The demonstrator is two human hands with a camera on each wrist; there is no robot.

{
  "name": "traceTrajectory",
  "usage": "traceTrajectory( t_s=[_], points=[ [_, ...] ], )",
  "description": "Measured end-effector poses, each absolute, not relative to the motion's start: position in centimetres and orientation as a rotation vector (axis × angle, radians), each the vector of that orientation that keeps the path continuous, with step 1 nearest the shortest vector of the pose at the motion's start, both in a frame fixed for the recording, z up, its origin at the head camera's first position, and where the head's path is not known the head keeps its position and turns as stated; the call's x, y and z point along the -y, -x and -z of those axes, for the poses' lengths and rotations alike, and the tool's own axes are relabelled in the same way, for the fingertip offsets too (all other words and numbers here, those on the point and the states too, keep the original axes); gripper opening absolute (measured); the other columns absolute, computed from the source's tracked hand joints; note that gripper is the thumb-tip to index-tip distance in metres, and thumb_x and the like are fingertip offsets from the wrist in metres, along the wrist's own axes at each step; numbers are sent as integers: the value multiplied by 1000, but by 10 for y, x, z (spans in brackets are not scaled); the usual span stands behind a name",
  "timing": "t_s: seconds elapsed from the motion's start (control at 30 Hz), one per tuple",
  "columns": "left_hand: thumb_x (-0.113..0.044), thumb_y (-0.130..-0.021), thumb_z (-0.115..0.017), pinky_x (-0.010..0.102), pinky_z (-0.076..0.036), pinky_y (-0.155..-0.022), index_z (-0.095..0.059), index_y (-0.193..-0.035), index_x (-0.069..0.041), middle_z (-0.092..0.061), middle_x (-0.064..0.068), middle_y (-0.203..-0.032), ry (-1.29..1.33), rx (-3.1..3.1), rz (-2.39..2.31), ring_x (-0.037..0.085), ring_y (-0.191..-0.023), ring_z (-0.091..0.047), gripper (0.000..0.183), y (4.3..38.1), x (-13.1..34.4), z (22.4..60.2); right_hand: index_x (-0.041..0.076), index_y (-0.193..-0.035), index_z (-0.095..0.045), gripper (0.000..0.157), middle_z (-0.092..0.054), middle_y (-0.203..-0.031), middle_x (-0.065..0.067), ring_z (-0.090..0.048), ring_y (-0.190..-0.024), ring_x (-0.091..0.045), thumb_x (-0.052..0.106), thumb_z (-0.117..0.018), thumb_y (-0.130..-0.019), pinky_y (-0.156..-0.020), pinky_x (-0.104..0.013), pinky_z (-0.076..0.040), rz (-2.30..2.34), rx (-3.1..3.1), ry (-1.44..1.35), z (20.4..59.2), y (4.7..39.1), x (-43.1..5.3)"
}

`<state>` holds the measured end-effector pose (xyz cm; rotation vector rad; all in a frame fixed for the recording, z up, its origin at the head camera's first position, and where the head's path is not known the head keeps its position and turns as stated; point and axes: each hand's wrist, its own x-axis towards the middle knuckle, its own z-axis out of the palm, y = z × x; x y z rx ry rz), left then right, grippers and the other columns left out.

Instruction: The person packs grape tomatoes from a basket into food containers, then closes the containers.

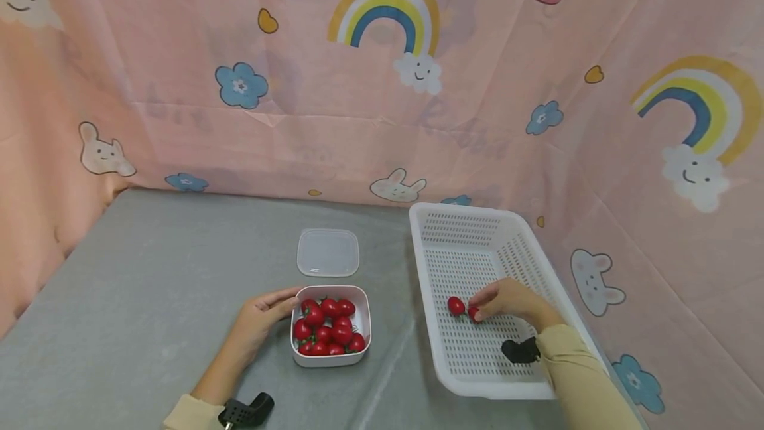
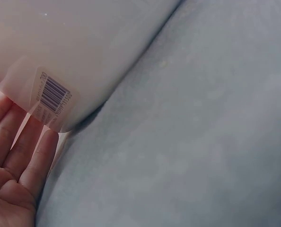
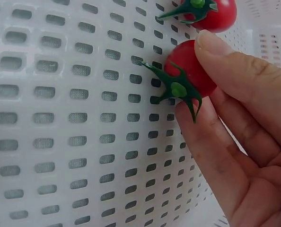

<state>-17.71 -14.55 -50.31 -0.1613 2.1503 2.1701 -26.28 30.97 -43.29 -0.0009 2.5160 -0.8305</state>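
Inside the white perforated basket (image 1: 425, 284), my right hand (image 1: 514, 302) pinches a cherry tomato (image 3: 190, 71) between thumb and fingers. Its green stem cap faces the basket floor in the right wrist view. A second cherry tomato (image 1: 456, 305) lies just beside it in the basket. My left hand (image 1: 262, 317) rests against the left side of a small white box (image 1: 331, 361), fingers extended along its wall. Several red cherry tomatoes (image 1: 330, 308) fill that box. In the left wrist view, the fingers (image 2: 41, 156) touch the box near a barcode label (image 2: 54, 96).
A translucent lid (image 1: 328, 253) lies flat behind the box on the grey cloth-covered table (image 1: 179, 271). The basket stands to the right, by the pink patterned curtain (image 1: 286, 144) that hangs along the back and sides. Each wrist wears a black camera mount (image 1: 246, 411).
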Motion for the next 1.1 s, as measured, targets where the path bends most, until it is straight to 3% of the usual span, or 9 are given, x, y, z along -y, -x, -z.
traceTrajectory(
  t_s=[0.2, 0.53, 0.7, 0.87, 1.1],
  points=[
    [-18, -92, -70, 19, -51, -88, -67, -125, 2, -75, -7, -111, 165, -2156, -2165, -5, -100, -65, 39, 178, 146, 504, 3, -106, -77, 35, -75, -106, -13, -65, -87, -19, 17, -85, -75, -86, -43, -56, 869, -2497, 18, 434, 263, -310],
    [-19, -92, -70, 19, -51, -87, -67, -125, 2, -75, 2, -115, 166, -2146, -2167, -3, -98, -66, 39, 177, 145, 504, 3, -123, -69, 45, -73, -116, -15, -62, -114, -33, 29, -76, -87, -100, -62, -45, 1050, -2598, 54, 409, 257, -305],
    [-17, -92, -70, 18, -51, -87, -66, -125, 4, -75, -11, -108, 161, -2141, -2182, -5, -99, -65, 39, 177, 146, 504, 1, -127, -65, 48, -72, -120, -15, -62, -117, -29, 30, -73, -90, -107, -67, -34, 1251, -2583, 111, 387, 253, -287],
    [-16, -93, -69, 18, -51, -87, -65, -126, 4, -74, -17, -104, 154, -2142, -2184, -5, -99, -65, 39, 177, 147, 504, -2, -126, -66, 46, -75, -114, -10, -68, -99, -8, 25, -75, -89, -109, -55, -41, 1450, -2536, 161, 368, 246, -251],
    [-18, -92, -70, 19, -52, -87, -67, -125, 3, -75, -6, -111, 168, -2141, -2180, -4, -99, -65, 39, 177, 146, 503, -2, -120, -70, 41, -77, -106, -10, -70, -91, -4, 19, -79, -85, -90, -24, -54, 1538, -2483, 220, 353, 235, -201]
  ],
)
